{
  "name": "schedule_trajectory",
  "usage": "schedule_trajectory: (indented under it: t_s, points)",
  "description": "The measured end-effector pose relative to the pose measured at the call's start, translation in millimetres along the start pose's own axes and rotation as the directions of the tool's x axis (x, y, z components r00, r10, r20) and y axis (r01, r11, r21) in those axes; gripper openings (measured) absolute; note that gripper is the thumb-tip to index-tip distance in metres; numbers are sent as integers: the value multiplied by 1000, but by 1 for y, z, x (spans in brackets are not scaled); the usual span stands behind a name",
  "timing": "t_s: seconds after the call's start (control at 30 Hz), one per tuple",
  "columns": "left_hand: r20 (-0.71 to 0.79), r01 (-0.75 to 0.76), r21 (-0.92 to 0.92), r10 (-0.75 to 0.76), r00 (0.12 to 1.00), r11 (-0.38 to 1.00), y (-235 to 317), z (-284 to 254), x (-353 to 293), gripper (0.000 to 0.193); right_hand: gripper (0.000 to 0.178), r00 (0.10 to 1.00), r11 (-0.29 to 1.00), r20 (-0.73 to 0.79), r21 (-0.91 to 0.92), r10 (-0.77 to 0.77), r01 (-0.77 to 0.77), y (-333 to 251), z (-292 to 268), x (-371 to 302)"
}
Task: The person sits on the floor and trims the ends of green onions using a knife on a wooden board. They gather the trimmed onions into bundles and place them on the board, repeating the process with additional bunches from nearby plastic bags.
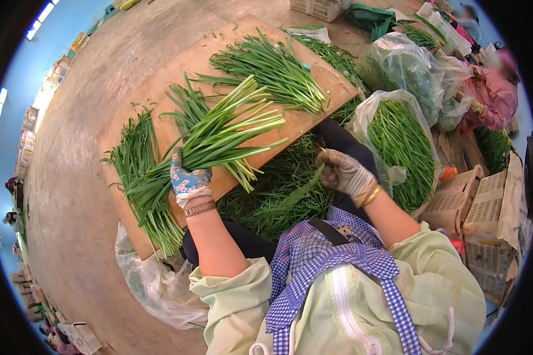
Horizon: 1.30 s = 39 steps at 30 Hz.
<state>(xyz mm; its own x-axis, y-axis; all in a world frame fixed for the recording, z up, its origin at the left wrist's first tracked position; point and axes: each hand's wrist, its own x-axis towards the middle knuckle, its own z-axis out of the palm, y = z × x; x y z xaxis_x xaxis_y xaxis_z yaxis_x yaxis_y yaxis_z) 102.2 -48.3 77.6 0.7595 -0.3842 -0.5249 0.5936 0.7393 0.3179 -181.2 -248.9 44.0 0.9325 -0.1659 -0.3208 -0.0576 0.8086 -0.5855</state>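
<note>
My left hand (189, 179), in a blue floral glove, is closed around a bunch of garlic chives (228, 133). Their pale stem ends fan out to the right above a wooden board (177, 56). Over the heap of loose leaves in my lap, my right hand (344, 173) wears a greyish knit glove with its fingers curled together. A blurred green leaf (305, 192) shows just below those fingers; whether they grip it is unclear. On the board lie another chive bunch (272, 74) at the far right and a pile of chives (133, 148) at the left.
Loose chive leaves (278, 204) fill the space between my legs. To the right stands an open plastic bag of chives (397, 148), with a tied clear bag (405, 71) behind it and plastic crates (485, 207) nearby. A co-worker in a pink top (491, 97) sits far right. Crumpled plastic (160, 290) lies below the board.
</note>
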Motion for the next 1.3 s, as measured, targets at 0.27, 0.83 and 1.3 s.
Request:
schedule_trajectory:
  t_s: [0.27,0.83,1.3]
  points:
    - [14,55,40,-56,998,998,-8,7,-12,27,30,969,872,-91,-461,-231,165,-22,53,41]
    - [198,90,80,-104,975,993,-18,16,-18,28,26,881,846,53,-260,-470,466,14,57,63]
    - [170,28,15,-30,985,1000,2,8,-10,24,12,521,672,-425,-475,-740,568,-70,-53,-52]
